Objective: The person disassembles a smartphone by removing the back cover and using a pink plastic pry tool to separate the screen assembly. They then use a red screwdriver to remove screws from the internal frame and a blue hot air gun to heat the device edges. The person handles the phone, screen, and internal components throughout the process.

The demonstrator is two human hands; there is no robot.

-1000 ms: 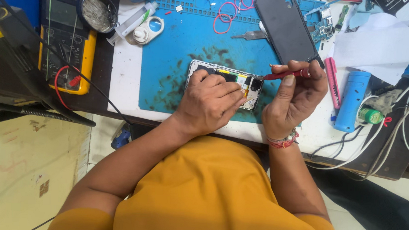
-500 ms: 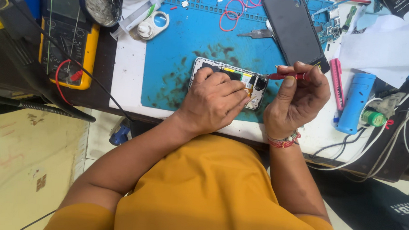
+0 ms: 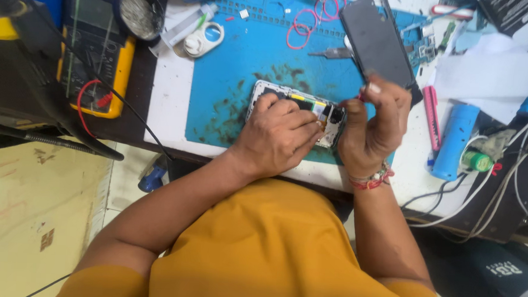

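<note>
An opened phone (image 3: pixel 279 95) with its inner parts bare lies on a blue work mat (image 3: pixel 238 69). My left hand (image 3: pixel 277 134) rests on it, fingers pressing down near its right end. My right hand (image 3: pixel 373 124) is curled beside that end, closed around a thin red-handled tool (image 3: pixel 360 97) that is almost wholly hidden by the fingers. A dark phone screen panel (image 3: pixel 378 43) lies on the mat just beyond my right hand.
A yellow multimeter (image 3: pixel 94 49) with red and black leads sits at the left. A round tin (image 3: pixel 140 12), white tape roll (image 3: pixel 203 40), pink rubber bands (image 3: pixel 309 24) and tweezers (image 3: pixel 329 52) lie at the back. A blue cylinder (image 3: pixel 454 140), pink tool (image 3: pixel 432 118) and cables (image 3: pixel 485 184) crowd the right.
My right hand has turned upright and curled tighter, so the red tool that lay pointing at the phone is now mostly hidden. The left hand stays on the phone.
</note>
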